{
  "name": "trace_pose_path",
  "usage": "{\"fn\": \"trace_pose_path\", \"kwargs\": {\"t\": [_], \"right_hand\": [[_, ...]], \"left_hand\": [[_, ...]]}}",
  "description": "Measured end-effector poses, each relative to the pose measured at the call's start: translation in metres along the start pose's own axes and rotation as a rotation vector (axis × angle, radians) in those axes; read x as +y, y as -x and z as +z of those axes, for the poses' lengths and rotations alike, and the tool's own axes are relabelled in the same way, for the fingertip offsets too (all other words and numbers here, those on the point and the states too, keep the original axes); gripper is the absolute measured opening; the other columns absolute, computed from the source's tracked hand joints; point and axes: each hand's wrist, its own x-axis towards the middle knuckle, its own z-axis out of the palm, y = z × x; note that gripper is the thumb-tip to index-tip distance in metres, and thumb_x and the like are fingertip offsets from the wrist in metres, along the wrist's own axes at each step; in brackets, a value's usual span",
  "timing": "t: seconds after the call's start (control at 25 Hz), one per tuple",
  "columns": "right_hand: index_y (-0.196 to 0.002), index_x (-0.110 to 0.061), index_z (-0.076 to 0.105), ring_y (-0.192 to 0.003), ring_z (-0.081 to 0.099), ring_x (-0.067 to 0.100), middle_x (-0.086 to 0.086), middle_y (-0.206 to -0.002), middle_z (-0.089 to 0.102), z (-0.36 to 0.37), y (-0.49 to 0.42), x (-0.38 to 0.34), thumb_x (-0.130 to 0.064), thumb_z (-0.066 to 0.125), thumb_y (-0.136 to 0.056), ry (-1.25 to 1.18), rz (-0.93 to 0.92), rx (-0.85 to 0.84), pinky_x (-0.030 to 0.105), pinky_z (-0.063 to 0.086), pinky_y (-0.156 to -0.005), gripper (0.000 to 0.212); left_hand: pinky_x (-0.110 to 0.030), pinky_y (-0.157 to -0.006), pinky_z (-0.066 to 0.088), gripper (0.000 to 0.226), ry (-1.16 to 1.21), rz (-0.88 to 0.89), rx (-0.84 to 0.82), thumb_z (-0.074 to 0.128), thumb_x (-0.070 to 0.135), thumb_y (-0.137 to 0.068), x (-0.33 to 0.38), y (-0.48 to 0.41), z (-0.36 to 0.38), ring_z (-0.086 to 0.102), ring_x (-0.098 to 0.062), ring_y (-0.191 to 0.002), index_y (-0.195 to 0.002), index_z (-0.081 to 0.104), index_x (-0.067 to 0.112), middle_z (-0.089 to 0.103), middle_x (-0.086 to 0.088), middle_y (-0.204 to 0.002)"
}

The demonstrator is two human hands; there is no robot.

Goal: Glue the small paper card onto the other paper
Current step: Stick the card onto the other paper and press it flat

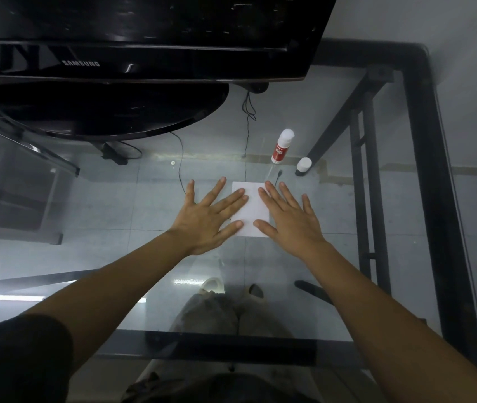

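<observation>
As it lies on the tabletop [115, 199], the white paper [251, 212] is pressed by the left hand [206, 221] and right hand [291, 221], each grip spread wide.

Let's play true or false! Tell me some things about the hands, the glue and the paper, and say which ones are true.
1. The left hand and the right hand both lie flat, fingers spread, on the white paper. True.
2. The glue stick lies on its side. False: it stands upright on the glass table.
3. The glue stick's cap is off and stands just right of it. True.
4. The right hand holds the glue stick. False: it holds nothing and rests on the paper, away from the glue.
5. A black Samsung monitor stands beyond the paper. True.
</observation>
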Motion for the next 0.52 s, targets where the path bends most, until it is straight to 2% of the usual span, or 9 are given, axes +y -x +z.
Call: {"fn": "trace_pose_path", "kwargs": {"t": [0.12,0.2,0.32,0.4,0.44,0.52], "right_hand": [[-0.145,-0.029,-0.009,-0.142,-0.015,0.017,-0.007,-0.156,-0.013,0.0,0.0,-0.001,-0.059,0.025,-0.091,0.007,0.004,-0.004,0.05,-0.006,-0.112,0.071],[-0.144,-0.029,-0.009,-0.142,-0.015,0.017,-0.007,-0.156,-0.014,0.0,0.001,-0.001,-0.059,0.024,-0.091,0.015,0.005,-0.009,0.051,-0.006,-0.112,0.07],[-0.144,-0.029,-0.009,-0.142,-0.015,0.017,-0.007,-0.155,-0.014,0.0,0.0,-0.001,-0.059,0.024,-0.091,0.016,0.005,-0.012,0.053,-0.004,-0.112,0.07],[-0.144,-0.029,-0.01,-0.142,-0.015,0.018,-0.007,-0.156,-0.014,0.0,0.0,-0.002,-0.059,0.024,-0.09,0.02,0.007,-0.011,0.053,-0.003,-0.112,0.071],[-0.144,-0.029,-0.01,-0.142,-0.015,0.018,-0.006,-0.156,-0.014,0.0,0.0,-0.002,-0.059,0.025,-0.09,0.021,0.01,-0.01,0.053,-0.002,-0.112,0.071],[-0.144,-0.028,-0.011,-0.142,-0.015,0.018,-0.006,-0.156,-0.013,0.0,0.0,-0.003,-0.059,0.025,-0.09,0.024,0.016,-0.01,0.053,-0.002,-0.112,0.072]], "left_hand": [[-0.06,-0.098,-0.031,0.061,-0.035,0.115,-0.034,-0.019,0.068,-0.077,0.0,0.025,0.01,-0.036,-0.018,-0.133,-0.13,-0.037,0.044,-0.029,0.02,-0.145],[-0.06,-0.097,-0.033,0.062,-0.074,0.173,-0.058,-0.016,0.069,-0.078,0.001,0.038,0.018,-0.036,-0.018,-0.133,-0.131,-0.037,0.044,-0.031,0.02,-0.143],[-0.061,-0.1,-0.03,0.063,-0.036,0.208,0.006,-0.011,0.066,-0.082,0.0,0.042,0.015,-0.026,-0.018,-0.139,-0.141,-0.016,0.043,-0.016,0.022,-0.145],[-0.057,-0.105,-0.022,0.056,0.149,0.092,0.113,0.0,0.058,-0.09,0.007,0.033,0.006,-0.012,-0.018,-0.144,-0.143,-0.003,0.039,-0.002,0.021,-0.148],[-0.053,-0.107,-0.018,0.053,0.231,-0.012,0.156,0.003,0.054,-0.092,0.013,0.026,0.003,-0.008,-0.019,-0.145,-0.142,-0.005,0.037,-0.001,0.016,-0.151],[-0.049,-0.108,-0.015,0.052,0.294,-0.196,0.186,0.003,0.049,-0.094,0.028,0.01,0.003,-0.012,-0.019,-0.144,-0.14,-0.014,0.031,-0.012,0.01,-0.153]]}}
